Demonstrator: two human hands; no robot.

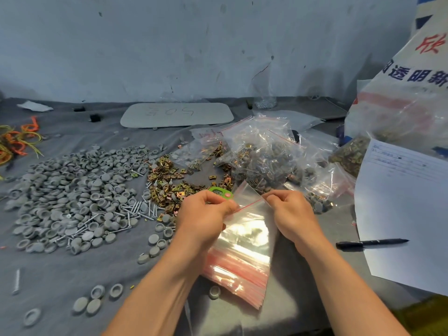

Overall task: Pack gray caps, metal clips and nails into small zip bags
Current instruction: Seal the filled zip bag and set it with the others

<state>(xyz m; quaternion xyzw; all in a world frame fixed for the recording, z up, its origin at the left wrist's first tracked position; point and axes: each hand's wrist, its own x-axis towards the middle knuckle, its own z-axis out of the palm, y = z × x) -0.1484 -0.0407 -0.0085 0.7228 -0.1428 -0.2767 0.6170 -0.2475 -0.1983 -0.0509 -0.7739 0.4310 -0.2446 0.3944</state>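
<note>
Gray cloth covers a workbench where the left hand and right hand pinch an empty zip bag by its red-lined mouth, above the stack; the film looks light, limp and slippery, best gripped at the lips.

Zip bag: top corners hidden in the pinch of left hand and right hand.
Green device: just beyond the grip, lower part behind left knuckles.
Paper sheet: right of the grip, cut by edge; writing illegible.
Rubber bands: far left, cut off.
</note>
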